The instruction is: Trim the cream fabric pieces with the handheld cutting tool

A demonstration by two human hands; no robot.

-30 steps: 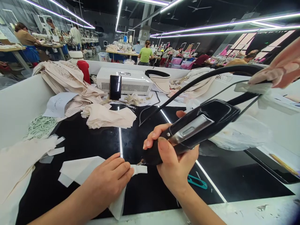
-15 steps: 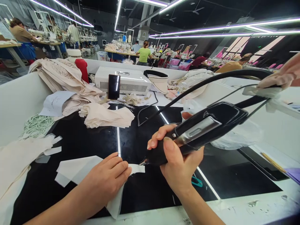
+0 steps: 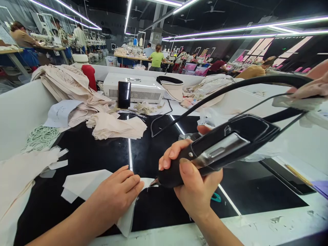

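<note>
White fabric piece (image 3: 87, 182) — pale, thin, angular, flat on the glossy black tabletop (image 3: 159, 212). Left hand (image 3: 119, 196) presses it, fingers together; right hand (image 3: 192, 181) grips the black handheld tool (image 3: 220, 147) — metal tip at the fabric's narrow end.

Went bare-handed, with a smooth back to the left hand (image 3: 115, 196), slim fingers (image 3: 131, 180) and short nails. Had a short, broad, rounded thumbnail (image 3: 186, 166) on the right hand (image 3: 196, 189), plus short, pale fingernails (image 3: 165, 163) with a slight shine. Showed a bare left forearm (image 3: 69, 223) and a bare right forearm (image 3: 221, 229), both plain, smooth and slimmer towards the wrists. Hid any clothing higher up beyond the lower edge of the view.
</note>
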